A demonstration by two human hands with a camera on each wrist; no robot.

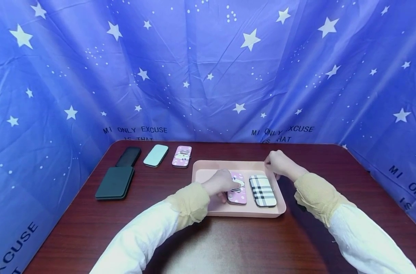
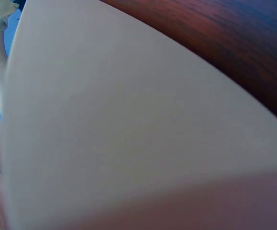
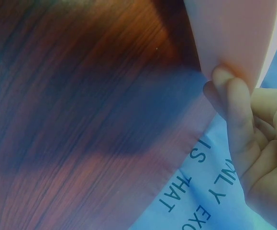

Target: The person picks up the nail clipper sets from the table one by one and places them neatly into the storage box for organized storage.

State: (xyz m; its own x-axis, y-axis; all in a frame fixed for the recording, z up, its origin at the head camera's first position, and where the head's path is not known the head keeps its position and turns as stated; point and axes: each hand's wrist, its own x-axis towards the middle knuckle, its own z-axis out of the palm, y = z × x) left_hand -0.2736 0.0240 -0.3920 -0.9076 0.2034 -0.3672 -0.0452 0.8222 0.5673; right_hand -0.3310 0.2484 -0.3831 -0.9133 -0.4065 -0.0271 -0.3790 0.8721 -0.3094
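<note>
Reddish-brown wooden counter (image 1: 249, 243); left grip (image 1: 219, 182), clamped or not I can't tell, touches the pink spotted rectangular case (image 1: 239, 198), long axis near-to-far, just rightward in the pale-pink rectangular tray (image 1: 242, 214); right grip (image 1: 282, 165) pinches the tray's far-right corner!

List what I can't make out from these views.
Head: part of the pink case in the tray, under the left hand; whether that hand grips it is unclear.
Left wrist: that hand's contact, blocked by a blurred pale surface.
Right wrist: the tray's interior, behind its outer wall.
</note>
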